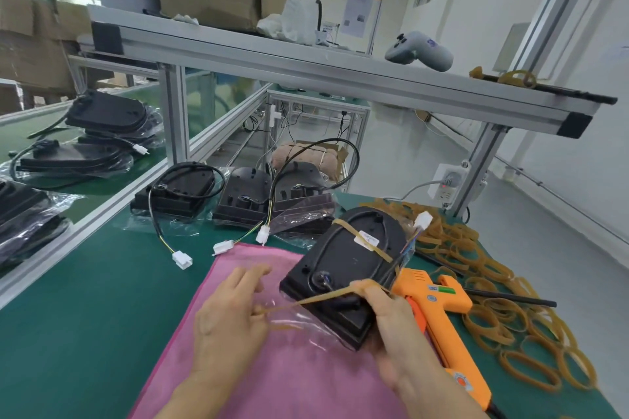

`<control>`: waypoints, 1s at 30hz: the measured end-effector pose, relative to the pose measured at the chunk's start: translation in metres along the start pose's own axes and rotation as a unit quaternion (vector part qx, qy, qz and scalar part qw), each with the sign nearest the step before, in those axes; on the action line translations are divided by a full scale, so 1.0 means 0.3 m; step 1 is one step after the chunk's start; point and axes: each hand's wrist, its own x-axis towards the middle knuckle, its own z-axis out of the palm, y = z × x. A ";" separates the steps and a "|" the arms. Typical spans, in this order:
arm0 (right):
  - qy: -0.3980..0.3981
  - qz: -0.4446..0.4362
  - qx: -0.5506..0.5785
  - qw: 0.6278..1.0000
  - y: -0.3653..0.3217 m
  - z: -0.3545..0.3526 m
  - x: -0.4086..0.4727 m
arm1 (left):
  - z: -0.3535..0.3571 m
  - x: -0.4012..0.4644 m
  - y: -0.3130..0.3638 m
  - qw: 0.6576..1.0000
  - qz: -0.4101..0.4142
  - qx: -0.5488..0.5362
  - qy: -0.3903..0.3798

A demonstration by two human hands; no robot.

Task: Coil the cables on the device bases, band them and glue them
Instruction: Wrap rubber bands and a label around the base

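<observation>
**Banding a coiled cable on a device base**

The right hand (391, 323) gripped the near end of a black device base (347, 269), holding it tilted above a pink cloth (272, 367). A tan rubber band (316, 298) was stretched from that grip leftward to the left hand (231, 313), whose curled fingers hooked and pulled its other end. Farther from the grip, a second band (360, 238) already crossed the base's far half, over a white label (366, 241). The cable (391, 265) ran along the base's edge and ended beyond it in a white connector (423, 219). Just right of the gripping hand lay an orange glue gun (439, 316); beyond that, a heap of loose rubber bands (510, 316) covered the green table (85, 299). Behind the held base stood three more bases (238, 194) with uncoiled cables.
</observation>
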 end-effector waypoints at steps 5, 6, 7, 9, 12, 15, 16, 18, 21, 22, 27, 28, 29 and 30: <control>-0.040 0.012 -0.047 0.998 -0.032 -0.051 -0.003 | -0.051 0.019 -0.045 0.991 0.131 0.035 0.009; -0.048 0.018 -0.048 0.998 -0.042 -0.055 0.001 | -0.059 0.028 -0.043 0.988 0.147 0.041 0.007; -0.057 0.024 -0.050 0.997 -0.049 -0.059 0.004 | -0.066 0.038 -0.041 0.985 0.166 0.050 0.005; -0.073 0.035 -0.053 0.995 -0.062 -0.072 0.009 | -0.077 0.049 -0.035 0.973 0.215 0.079 0.002; -0.110 0.055 -0.029 0.992 -0.068 -0.101 0.015 | -0.063 0.005 -0.049 0.960 0.258 0.111 0.002; -0.140 0.040 -0.037 0.989 -0.073 -0.111 0.004 | -0.053 -0.011 -0.057 0.966 0.242 0.096 -0.002; -0.145 0.037 -0.044 0.988 -0.070 -0.115 0.001 | -0.054 0.004 -0.052 0.969 0.233 0.088 0.000; -0.165 0.043 -0.058 0.984 -0.066 -0.119 0.001 | -0.065 0.035 -0.013 0.979 0.198 0.047 0.001; -0.162 0.059 -0.073 0.982 -0.073 -0.114 0.027 | -0.072 0.074 0.058 0.988 0.129 -0.078 -0.014; -0.165 0.059 -0.085 0.981 -0.079 -0.109 0.036 | -0.072 0.088 0.076 0.987 0.080 -0.138 -0.028; -0.198 0.060 -0.116 0.972 -0.063 -0.087 0.064 | -0.065 0.136 0.067 0.930 -0.153 -0.334 -0.022; -0.192 0.068 -0.109 0.973 -0.055 -0.086 0.067 | -0.069 0.127 0.068 0.938 -0.129 -0.321 -0.030; -0.182 0.081 -0.098 0.975 -0.050 -0.085 0.074 | -0.070 0.110 0.074 0.944 -0.104 -0.312 -0.042; -0.171 0.095 -0.091 0.976 -0.047 -0.084 0.080 | -0.074 0.089 0.082 0.945 -0.082 -0.311 -0.058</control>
